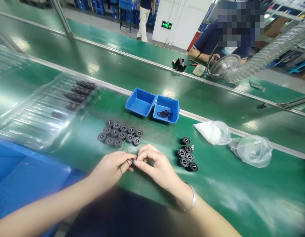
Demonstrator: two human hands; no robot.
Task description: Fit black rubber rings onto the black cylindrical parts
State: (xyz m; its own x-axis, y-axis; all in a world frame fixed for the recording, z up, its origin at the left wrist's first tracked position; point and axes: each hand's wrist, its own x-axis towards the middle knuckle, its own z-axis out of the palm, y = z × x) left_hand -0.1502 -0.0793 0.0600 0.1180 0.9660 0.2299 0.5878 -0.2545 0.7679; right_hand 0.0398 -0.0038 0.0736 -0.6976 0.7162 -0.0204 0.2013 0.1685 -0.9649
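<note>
My left hand is closed on a small dark part, with thin black rings looped around its fingers. The fingertips of my right hand pinch at the same part from the other side, and the fingers hide most of it. Several round black parts stand in rows just beyond my left hand. More of these black parts stand in a group to the right of my right hand.
Beyond the hands are a blue bin and a second blue bin holding black rings. A clear tray lies left, plastic bags right. Past the metal rail, a person's hand is beside a round metal hood.
</note>
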